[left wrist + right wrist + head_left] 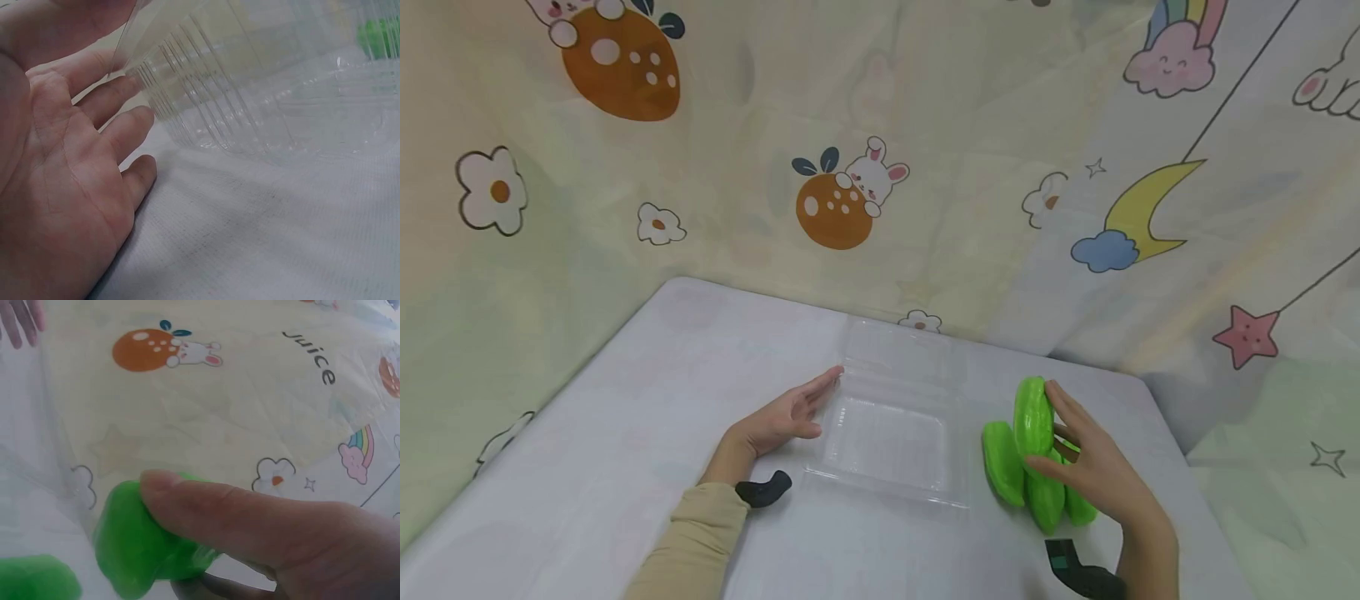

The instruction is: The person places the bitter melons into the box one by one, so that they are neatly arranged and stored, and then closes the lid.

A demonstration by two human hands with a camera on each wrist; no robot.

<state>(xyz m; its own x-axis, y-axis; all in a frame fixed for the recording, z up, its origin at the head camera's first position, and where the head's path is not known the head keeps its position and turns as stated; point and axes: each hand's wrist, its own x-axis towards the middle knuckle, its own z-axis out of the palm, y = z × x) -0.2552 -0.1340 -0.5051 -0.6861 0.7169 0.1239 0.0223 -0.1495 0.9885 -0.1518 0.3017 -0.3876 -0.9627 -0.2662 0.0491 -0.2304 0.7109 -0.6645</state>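
Note:
My right hand [1097, 458] pinches a shiny bright-green, long, ridged vegetable-like piece [1033, 414] between thumb and fingers. It is raised over several similar green pieces [1002, 467] lying in a cluster; in the right wrist view its lobed end [125, 537] faces the camera and my thumb [165, 487] presses its side. A clear plastic box [883, 442] lies between my hands, its transparent lid [895, 354] folded open toward the back. My left hand [786, 419] is at the box's left side, fingers extended; in the left wrist view its fingertips [142, 119] meet the ribbed wall.
The white-covered table [647, 400] reaches back to a cartoon-printed curtain [737, 192] hanging behind and around it. A black strap piece [765, 489] sits at my left wrist and a dark device [1082, 573] at my right wrist.

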